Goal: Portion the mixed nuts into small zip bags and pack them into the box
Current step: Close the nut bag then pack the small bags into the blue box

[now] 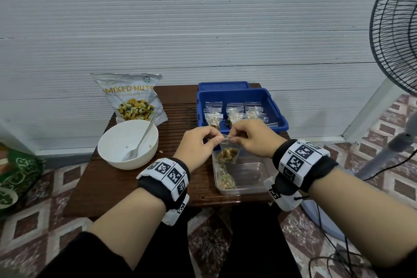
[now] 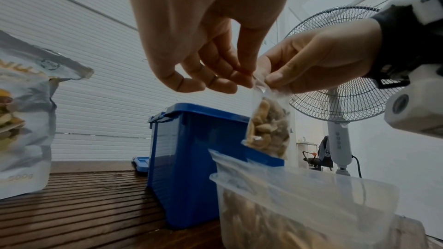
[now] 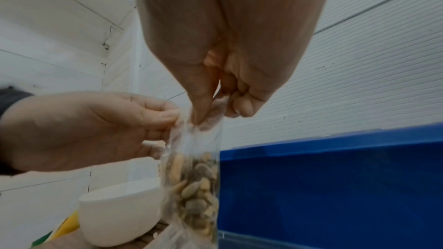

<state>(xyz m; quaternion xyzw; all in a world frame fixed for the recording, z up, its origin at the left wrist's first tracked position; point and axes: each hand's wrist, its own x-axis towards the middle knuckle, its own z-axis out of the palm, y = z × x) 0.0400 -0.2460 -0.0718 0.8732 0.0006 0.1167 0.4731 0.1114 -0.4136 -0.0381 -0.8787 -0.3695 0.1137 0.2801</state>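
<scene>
A small clear zip bag half full of mixed nuts hangs above the clear plastic tray. My left hand pinches its top edge from the left, and my right hand pinches the same edge from the right. The wrist views show the zip bag dangling from the fingertips of the left hand and the right hand. Behind them the blue box holds several filled bags. Another filled bag lies in the tray.
A white bowl with a spoon stands at the left of the dark wooden table. The mixed nuts pouch leans against the wall behind it. The blue lid rests behind the box. A standing fan is at right.
</scene>
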